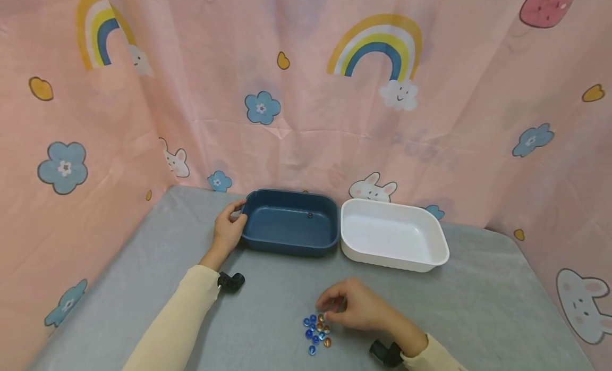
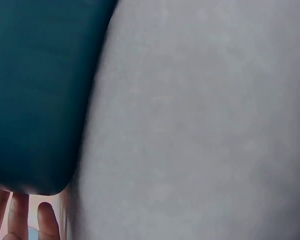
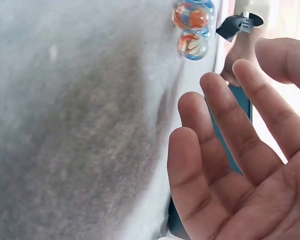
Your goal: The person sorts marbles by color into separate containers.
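On the grey cloth lies a loose cluster of glass marbles, several blue (image 1: 308, 334) and several amber-orange (image 1: 327, 342). My right hand (image 1: 356, 306) hovers at the cluster's right edge, fingers loosely bent; in the right wrist view its fingers (image 3: 230, 135) are spread apart with nothing between them, near two orange-swirled marbles (image 3: 193, 46). With its thumb and fingers my left hand (image 1: 228, 230) holds the left end of a dark blue tray (image 1: 287, 249). In the left wrist view, fingertips touch that tray's end wall (image 2: 35, 125). One small dark marble (image 1: 310, 215) sits inside the blue tray.
A white tray (image 1: 394, 259) stands just right of the blue one, their ends almost touching. Behind both hangs a pink patterned curtain (image 1: 306, 148). Grey cloth (image 1: 268, 318) covers the table. Each wrist wears a small black camera (image 1: 231, 282).
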